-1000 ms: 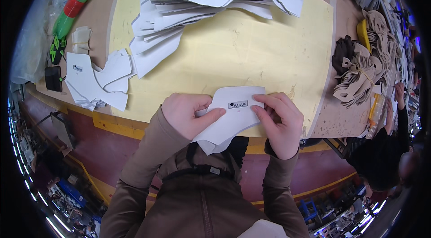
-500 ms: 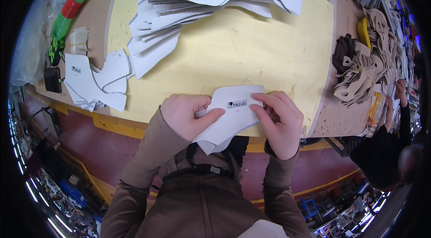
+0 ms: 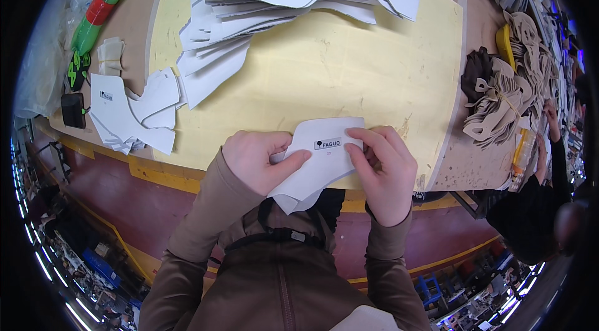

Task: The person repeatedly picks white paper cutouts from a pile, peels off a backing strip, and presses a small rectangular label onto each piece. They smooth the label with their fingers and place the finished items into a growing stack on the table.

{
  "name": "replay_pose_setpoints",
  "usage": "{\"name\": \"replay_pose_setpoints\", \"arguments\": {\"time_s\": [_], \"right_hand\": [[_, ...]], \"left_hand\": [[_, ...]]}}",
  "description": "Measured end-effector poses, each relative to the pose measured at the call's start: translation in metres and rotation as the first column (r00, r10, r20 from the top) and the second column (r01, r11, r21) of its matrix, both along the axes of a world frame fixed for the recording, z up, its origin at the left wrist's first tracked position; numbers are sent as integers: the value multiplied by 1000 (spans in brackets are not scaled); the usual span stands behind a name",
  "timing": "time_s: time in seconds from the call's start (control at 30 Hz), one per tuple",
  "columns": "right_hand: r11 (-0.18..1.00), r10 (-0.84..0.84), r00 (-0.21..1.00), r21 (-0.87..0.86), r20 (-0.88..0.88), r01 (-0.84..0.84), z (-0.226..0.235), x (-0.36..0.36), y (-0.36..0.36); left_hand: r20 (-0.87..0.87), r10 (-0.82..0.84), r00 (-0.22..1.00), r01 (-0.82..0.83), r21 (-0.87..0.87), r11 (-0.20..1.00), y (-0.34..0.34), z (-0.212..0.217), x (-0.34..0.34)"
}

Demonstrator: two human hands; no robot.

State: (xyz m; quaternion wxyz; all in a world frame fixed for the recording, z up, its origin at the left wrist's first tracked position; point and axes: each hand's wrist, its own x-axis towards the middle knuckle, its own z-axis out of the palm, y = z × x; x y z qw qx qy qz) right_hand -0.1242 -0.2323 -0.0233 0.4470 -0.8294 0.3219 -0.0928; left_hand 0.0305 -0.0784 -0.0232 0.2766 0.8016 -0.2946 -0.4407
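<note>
I am gripping a white cut piece [image 3: 318, 165] with my left hand [image 3: 257, 161] clamping its left side and my right hand [image 3: 388, 169] pinching its right edge.

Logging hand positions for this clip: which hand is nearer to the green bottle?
Left. The left hand is below and right of the green bottle in view, gripping the left side of the held white piece; the right hand is farther right, at its right edge.
</note>
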Motion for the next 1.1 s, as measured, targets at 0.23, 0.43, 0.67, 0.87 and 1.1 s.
{"name": "replay_pose_setpoints", "arguments": {"time_s": [0.23, 0.43, 0.67, 0.87, 1.1], "right_hand": [[985, 101, 995, -141, -10, -102, -2, -6, 0], [952, 204, 976, -247, 76, -179, -10, -9, 0], [926, 223, 972, -328, 69, -189, -12, -8, 2], [910, 232, 971, -364, 54, -197, -14, -7, 4], [905, 241, 969, -372, 54, -204, -14, -7, 4]], "left_hand": [[28, -19, 999, 19, 7, 1000, -1, 2, 0], [-12, 21, 1000, -21, 16, 1000, -3, 4, -1], [26, 0, 1000, 0, 15, 1000, -5, 6, 0], [35, 4, 999, -4, 19, 1000, -5, 6, -1], [-11, 61, 998, -61, -13, 998, -5, 6, -4]]}}
